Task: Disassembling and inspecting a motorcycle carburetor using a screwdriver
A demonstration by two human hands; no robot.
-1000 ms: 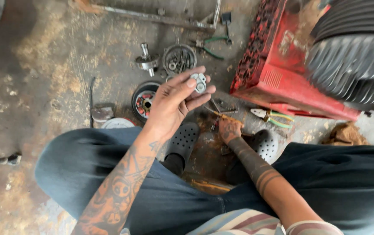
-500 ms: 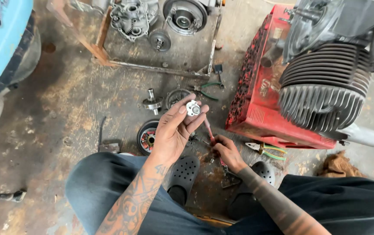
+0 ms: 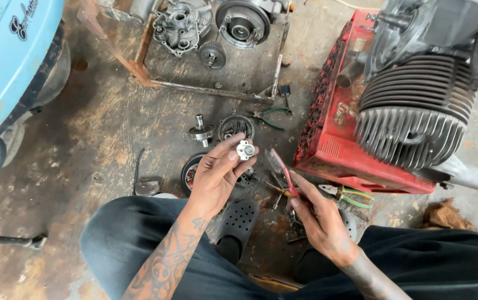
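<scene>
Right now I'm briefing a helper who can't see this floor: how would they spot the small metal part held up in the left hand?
Start at the red metal box under the finned engine cylinder, then look left. The left hand is raised there above the stained floor, and the small silvery hub sits in its fingertip grip. Unlike the dark, greasy gears lying below, it is clean, bright and off the floor.

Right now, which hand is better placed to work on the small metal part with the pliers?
The right hand: it already holds the red-handled pliers, whose tips point up toward the small metal part. The left hand is occupied pinching that part in its fingertips.
</scene>
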